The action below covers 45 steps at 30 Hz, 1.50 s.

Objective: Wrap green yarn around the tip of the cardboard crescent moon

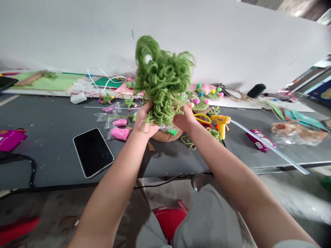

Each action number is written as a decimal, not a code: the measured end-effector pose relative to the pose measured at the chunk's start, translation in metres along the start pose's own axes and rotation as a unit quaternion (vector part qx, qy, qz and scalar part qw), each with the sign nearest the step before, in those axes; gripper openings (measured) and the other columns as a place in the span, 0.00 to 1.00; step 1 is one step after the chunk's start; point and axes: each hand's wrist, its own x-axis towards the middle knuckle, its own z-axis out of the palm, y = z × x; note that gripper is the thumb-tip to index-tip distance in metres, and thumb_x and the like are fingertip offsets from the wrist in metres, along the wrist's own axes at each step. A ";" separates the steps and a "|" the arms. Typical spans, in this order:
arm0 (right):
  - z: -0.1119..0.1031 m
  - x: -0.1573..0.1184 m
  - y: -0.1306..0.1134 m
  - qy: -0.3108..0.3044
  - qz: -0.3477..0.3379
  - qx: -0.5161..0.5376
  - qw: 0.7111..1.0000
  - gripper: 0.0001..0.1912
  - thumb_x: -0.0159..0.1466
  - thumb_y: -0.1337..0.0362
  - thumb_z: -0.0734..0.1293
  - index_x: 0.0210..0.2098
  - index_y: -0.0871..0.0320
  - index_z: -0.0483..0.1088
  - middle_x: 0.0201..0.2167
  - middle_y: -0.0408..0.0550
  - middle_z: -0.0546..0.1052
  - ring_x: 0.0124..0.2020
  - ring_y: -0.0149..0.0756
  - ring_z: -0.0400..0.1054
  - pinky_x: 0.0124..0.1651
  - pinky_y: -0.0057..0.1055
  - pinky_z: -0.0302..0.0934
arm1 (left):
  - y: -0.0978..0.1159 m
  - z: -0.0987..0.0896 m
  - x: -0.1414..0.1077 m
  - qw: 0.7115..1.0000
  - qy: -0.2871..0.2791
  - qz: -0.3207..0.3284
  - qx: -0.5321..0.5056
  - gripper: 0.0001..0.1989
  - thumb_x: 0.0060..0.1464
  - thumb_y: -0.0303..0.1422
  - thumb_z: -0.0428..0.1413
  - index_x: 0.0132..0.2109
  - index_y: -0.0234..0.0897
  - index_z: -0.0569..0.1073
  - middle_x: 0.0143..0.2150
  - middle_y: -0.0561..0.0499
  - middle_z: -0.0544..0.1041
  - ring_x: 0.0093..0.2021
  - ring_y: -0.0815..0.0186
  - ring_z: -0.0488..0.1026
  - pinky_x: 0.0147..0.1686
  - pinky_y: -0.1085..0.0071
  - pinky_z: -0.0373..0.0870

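Observation:
A big tangled bundle of green yarn [165, 79], full of loops, is held up above the table in front of me. My left hand [144, 120] grips it low on its left side, with the fingers partly buried in the strands. On the lower right, my right hand [184, 116] is closed around the same bundle. Loose strands droop between the two hands. Below them on the table lies a round piece of cardboard [169, 137], largely covered by the hands and yarn.
A yellow glue gun [221, 122] with a long clear glue stick [269, 146] lies right. A tablet or phone [93, 152] is left, near pink packets [120, 133]. Green yarn pieces with coloured pompoms [201, 101] sit behind. A white wall [90, 34] rises beyond the grey table [57, 137].

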 end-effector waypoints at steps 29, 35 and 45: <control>-0.033 -0.014 -0.050 -0.042 -0.161 -0.029 0.986 0.16 0.71 0.51 0.57 0.33 0.54 0.63 0.39 0.49 0.75 0.45 0.37 0.72 0.47 0.38 0.67 | 0.062 -0.046 0.014 0.976 0.046 0.213 0.014 0.11 0.61 0.44 0.56 0.43 0.43 0.76 0.47 0.55 0.82 0.62 0.63 0.69 0.57 0.69 0.70; -0.031 -0.018 -0.046 0.018 -0.027 -0.179 0.983 0.18 0.65 0.46 0.66 0.32 0.53 0.64 0.25 0.43 0.65 0.26 0.34 0.60 0.32 0.35 0.61 | 0.060 -0.044 0.015 0.973 0.057 0.220 0.030 0.16 0.63 0.50 0.53 0.40 0.45 0.76 0.49 0.53 0.81 0.66 0.61 0.67 0.58 0.69 0.70; -0.021 -0.031 -0.049 -0.181 -0.010 -0.612 0.770 0.07 0.55 0.67 0.76 0.34 0.56 0.79 0.34 0.54 0.80 0.41 0.49 0.74 0.40 0.39 0.63 | 0.058 -0.047 0.018 0.973 -0.023 0.230 0.010 0.15 0.65 0.49 0.53 0.47 0.48 0.78 0.41 0.56 0.83 0.57 0.61 0.72 0.57 0.65 0.70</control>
